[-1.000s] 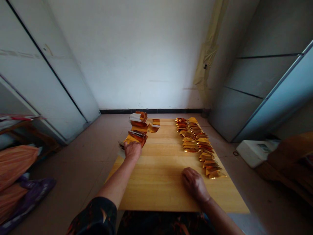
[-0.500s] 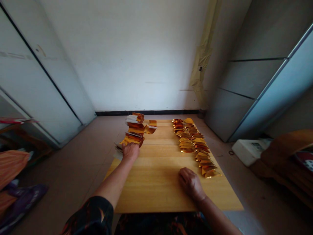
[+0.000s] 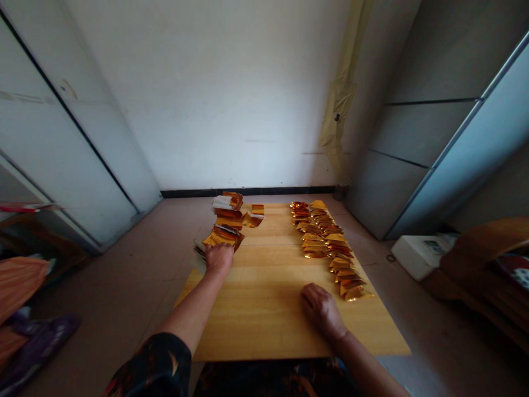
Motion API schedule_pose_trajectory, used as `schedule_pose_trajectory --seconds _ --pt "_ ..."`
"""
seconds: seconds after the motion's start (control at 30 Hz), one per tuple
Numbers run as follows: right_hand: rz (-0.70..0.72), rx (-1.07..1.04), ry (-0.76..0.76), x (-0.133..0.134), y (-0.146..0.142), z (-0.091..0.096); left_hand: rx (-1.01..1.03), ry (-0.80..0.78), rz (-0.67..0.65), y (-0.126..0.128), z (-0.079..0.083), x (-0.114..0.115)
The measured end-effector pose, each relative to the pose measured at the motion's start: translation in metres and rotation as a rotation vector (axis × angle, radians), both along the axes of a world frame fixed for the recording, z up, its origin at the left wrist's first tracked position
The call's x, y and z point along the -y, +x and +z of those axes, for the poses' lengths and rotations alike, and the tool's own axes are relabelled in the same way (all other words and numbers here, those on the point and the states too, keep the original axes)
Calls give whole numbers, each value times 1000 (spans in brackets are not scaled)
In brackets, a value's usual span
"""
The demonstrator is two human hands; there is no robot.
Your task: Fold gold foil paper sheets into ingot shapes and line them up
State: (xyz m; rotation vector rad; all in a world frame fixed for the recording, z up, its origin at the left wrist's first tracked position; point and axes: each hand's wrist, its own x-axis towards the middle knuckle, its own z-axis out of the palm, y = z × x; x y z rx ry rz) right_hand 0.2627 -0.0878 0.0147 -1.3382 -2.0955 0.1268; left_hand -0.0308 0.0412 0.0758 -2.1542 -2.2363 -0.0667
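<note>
A low wooden table (image 3: 268, 298) stands in front of me. My left hand (image 3: 219, 258) reaches out to the far left of it, fingers closed on the near end of a stack of gold foil sheets (image 3: 225, 234). Behind that stack lie more gold and white sheets (image 3: 228, 205) and a loose gold piece (image 3: 255, 214). My right hand (image 3: 320, 309) rests knuckles-up on the table near the front right, fingers curled under. Just right of it runs a long row of folded gold foil pieces (image 3: 326, 242), from the far edge to beside my hand.
A white wall stands behind the table, grey cabinet doors (image 3: 433, 143) to the right and white doors (image 3: 61, 149) to the left. A white box (image 3: 417, 255) and a wooden chair (image 3: 483, 259) stand at the right. Orange and purple bags (image 3: 25, 309) lie at the left on the tiled floor.
My left hand has drawn slightly toward me on the gold stack. The view has shifted a little left. My right hand stays where it was.
</note>
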Motion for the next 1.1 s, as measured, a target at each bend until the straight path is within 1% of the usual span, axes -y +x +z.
schedule_pose_trajectory --seconds 0.13,0.3,0.43,0.57,0.7,0.83,0.9,0.93,1.0,1.07,1.1 --pt "5 -8 0 0 1 -1 -109 112 -46 -3 -2 -1" --pt "26 -26 -4 0 1 -1 -88 134 -38 -3 3 -1" --pt "24 -26 -12 -1 1 -2 -40 112 -21 -2 12 -2" --pt "18 -22 -6 -2 0 -3 -43 139 16 -4 20 0" --pt "21 -20 -1 -2 0 -2 -55 244 23 -10 32 5" --pt "16 -17 8 -2 -1 -2 2 418 45 -15 51 11" --pt "11 -11 11 -2 -1 -2 104 554 -13 -13 61 15" --pt "9 -8 13 -2 -2 -2 183 625 -45 -11 65 17" --pt "9 -4 16 -2 -2 0 397 701 -87 -1 68 23" --pt "11 -9 16 -2 -2 2 704 699 -71 13 64 28" --pt "15 -18 10 -2 -2 3 869 658 -62 20 59 31"
